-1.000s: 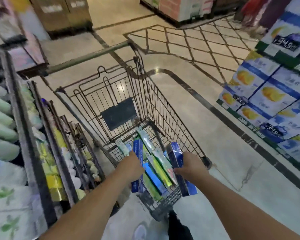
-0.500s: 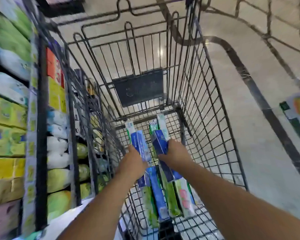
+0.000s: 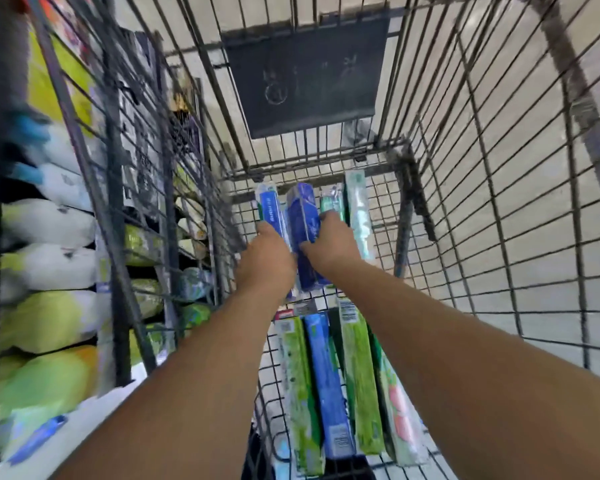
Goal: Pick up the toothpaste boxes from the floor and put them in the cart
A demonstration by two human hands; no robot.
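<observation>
Both my arms reach deep into the wire cart [image 3: 499, 202]. My left hand [image 3: 265, 263] grips a blue and white toothpaste box [image 3: 270, 209] low over the cart floor. Beside it my right hand [image 3: 331, 244] grips a dark blue toothpaste box [image 3: 303, 216]; the two boxes touch side by side. Past my right hand lie a green box [image 3: 331, 200] and a pale teal box [image 3: 357, 206]. Nearer me, several green and blue toothpaste boxes [image 3: 326, 382] lie lengthwise on the cart floor.
A dark plastic flap [image 3: 305, 74] hangs on the cart's far wall. Store shelves [image 3: 49, 271] with white and yellow-green packs run close along the cart's left side. Pale tiled floor [image 3: 551, 289] shows through the right wire wall.
My head and both hands have dropped further into the cart. The two blue boxes have moved forward and down, toward the cart's far end, and now sit close together.
</observation>
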